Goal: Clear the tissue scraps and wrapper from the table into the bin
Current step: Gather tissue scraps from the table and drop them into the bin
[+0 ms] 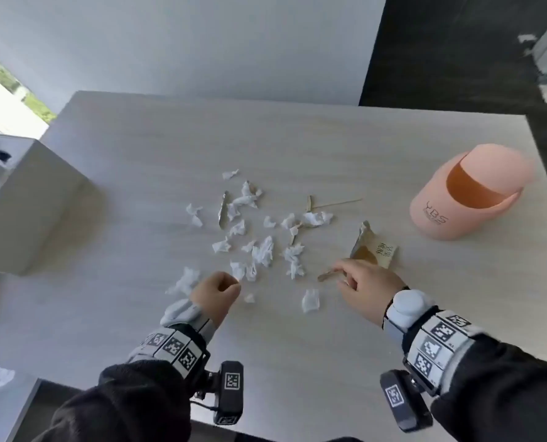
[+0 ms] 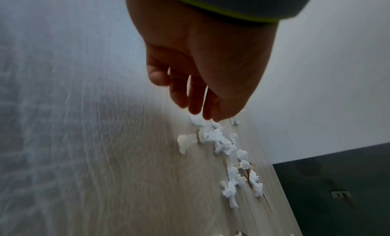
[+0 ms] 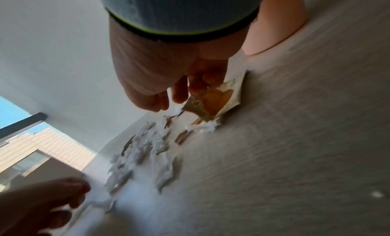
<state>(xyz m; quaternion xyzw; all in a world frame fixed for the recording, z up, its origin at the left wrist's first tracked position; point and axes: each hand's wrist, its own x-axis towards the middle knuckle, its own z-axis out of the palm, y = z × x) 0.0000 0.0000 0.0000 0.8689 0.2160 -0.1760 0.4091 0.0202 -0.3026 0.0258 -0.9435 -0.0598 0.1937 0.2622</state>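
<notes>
Several white tissue scraps lie scattered across the middle of the wooden table. A crumpled tan and orange wrapper lies to their right. A pink bin with an open swing mouth stands on the table, further right. My left hand hovers at the near edge of the scraps, fingers loosely curled, holding nothing. My right hand reaches down at the wrapper's near corner with its fingertips at the wrapper's edge; no grip on it shows.
A thin wooden stick, a silvery foil strip and a small brown strip lie among the scraps. A pale box stands at the table's left edge. A wall runs behind the table, with dark floor to the right.
</notes>
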